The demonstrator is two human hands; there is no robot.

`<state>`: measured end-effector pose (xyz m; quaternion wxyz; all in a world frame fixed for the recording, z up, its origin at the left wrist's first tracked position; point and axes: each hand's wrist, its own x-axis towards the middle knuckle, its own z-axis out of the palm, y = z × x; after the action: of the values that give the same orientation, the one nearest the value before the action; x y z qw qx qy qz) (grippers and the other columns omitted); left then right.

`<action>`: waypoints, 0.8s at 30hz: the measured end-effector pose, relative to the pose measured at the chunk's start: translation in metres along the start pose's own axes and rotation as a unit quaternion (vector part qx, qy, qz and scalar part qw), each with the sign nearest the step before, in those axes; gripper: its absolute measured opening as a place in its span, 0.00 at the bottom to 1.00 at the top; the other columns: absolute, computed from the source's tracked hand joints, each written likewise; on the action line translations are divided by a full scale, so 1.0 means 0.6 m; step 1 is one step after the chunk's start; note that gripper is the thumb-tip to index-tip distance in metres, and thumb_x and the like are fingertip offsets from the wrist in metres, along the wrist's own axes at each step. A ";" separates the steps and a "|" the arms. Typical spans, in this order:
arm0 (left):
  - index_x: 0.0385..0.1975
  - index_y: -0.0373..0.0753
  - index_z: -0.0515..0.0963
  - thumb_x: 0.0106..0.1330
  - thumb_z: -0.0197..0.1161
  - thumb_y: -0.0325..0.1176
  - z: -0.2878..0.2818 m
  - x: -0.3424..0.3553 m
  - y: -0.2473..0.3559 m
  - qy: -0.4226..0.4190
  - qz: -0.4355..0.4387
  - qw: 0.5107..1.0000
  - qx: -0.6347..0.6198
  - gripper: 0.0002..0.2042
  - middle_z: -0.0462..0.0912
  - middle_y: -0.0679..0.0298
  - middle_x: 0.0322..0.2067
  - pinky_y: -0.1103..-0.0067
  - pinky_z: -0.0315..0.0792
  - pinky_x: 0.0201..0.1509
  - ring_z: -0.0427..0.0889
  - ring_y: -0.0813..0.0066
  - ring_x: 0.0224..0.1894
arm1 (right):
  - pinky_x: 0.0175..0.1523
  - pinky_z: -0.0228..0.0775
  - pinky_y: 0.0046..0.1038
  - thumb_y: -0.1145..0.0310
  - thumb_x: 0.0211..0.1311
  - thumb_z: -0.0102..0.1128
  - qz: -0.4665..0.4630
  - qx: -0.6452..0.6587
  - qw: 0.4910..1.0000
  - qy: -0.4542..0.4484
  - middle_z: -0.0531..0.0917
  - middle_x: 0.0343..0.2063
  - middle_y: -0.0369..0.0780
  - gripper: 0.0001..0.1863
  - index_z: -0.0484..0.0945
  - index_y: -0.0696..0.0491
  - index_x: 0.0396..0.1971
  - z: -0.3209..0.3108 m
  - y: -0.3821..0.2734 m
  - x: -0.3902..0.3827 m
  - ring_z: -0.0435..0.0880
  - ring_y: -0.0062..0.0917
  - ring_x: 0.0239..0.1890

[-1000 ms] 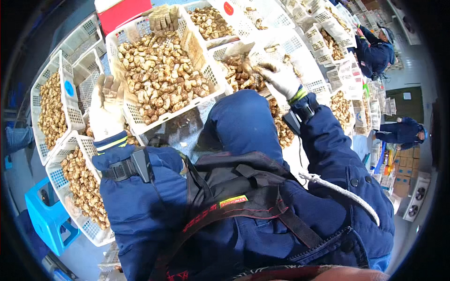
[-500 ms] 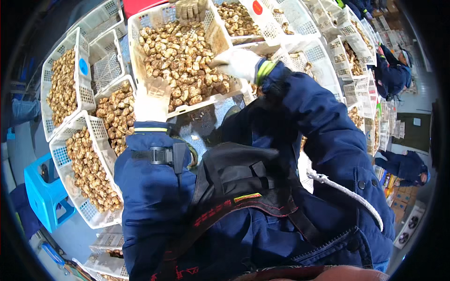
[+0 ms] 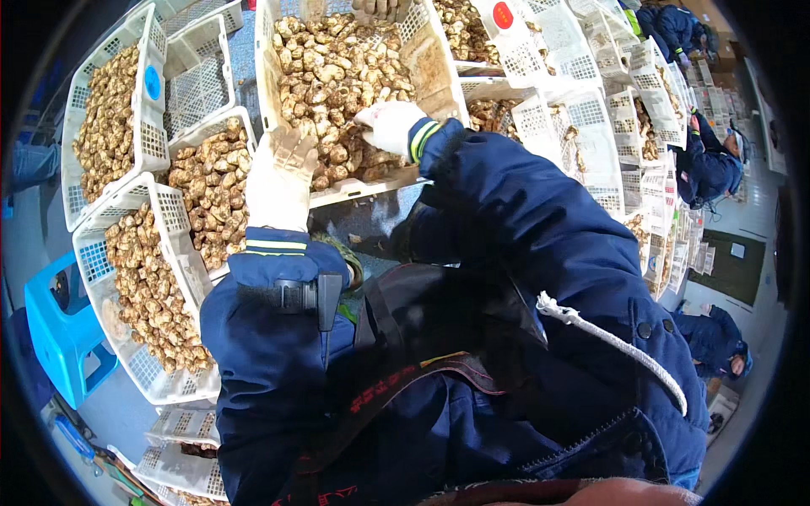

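In front of me stands a white plastic crate (image 3: 456, 84) holding many brown-and-cream knobbly pieces (image 3: 337, 76); they look like tubers or mushrooms, and I cannot tell which. My left hand (image 3: 283, 173), in a pale, soiled glove, is at the crate's near left corner. Its fingers are stretched out and apart beside the pieces. My right hand (image 3: 392, 126), in a white glove, reaches in over the crate's near right side. Its fingers are closed and bent down onto the pieces. Whatever lies under its fingertips is hidden.
A co-worker's gloved hand (image 3: 375, 8) is at the crate's far side. Filled crates (image 3: 152, 135) stand to the left, beside a blue plastic stool (image 3: 63, 320). More crates (image 3: 582, 110) line the right, where other people (image 3: 713, 164) in dark blue work.
My right hand has moved left, from the crate's right wall to over the pieces. The left hand stays at the near left corner with fingers extended. The whole view has shifted slightly.
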<state>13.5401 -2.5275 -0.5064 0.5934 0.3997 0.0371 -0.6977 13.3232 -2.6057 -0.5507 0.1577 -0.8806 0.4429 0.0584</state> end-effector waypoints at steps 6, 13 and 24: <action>0.55 0.40 0.64 0.66 0.53 0.42 -0.018 0.005 -0.001 -0.031 -0.009 0.999 0.001 0.21 0.70 0.55 0.48 0.65 0.65 0.59 0.69 0.57 0.54 | 0.53 0.68 0.37 0.57 0.53 0.50 0.135 0.028 0.982 -0.126 0.78 0.46 0.47 0.24 0.72 0.52 0.49 -0.022 -0.013 0.028 0.77 0.40 0.49; 0.51 0.44 0.67 0.64 0.57 0.44 0.042 -0.004 -0.007 0.007 -0.040 0.999 0.027 0.19 0.72 0.58 0.44 0.66 0.73 0.48 0.75 0.59 0.46 | 0.54 0.66 0.29 0.55 0.62 0.50 0.020 0.351 0.936 -0.027 0.78 0.47 0.45 0.24 0.70 0.53 0.54 -0.122 -0.028 0.031 0.77 0.33 0.48; 0.42 0.38 0.73 0.64 0.56 0.33 0.026 0.003 -0.008 -0.008 0.025 0.990 0.136 0.09 0.72 0.66 0.27 0.86 0.66 0.27 0.71 0.76 0.27 | 0.49 0.71 0.33 0.68 0.47 0.54 0.060 -0.052 0.982 -0.173 0.80 0.39 0.46 0.20 0.77 0.47 0.45 0.002 0.115 -0.007 0.79 0.37 0.44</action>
<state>13.5280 -2.5358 -0.4989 0.5510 0.4721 -0.0727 -0.6843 13.2656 -2.6408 -0.5661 0.1818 -0.8361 0.4574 0.2424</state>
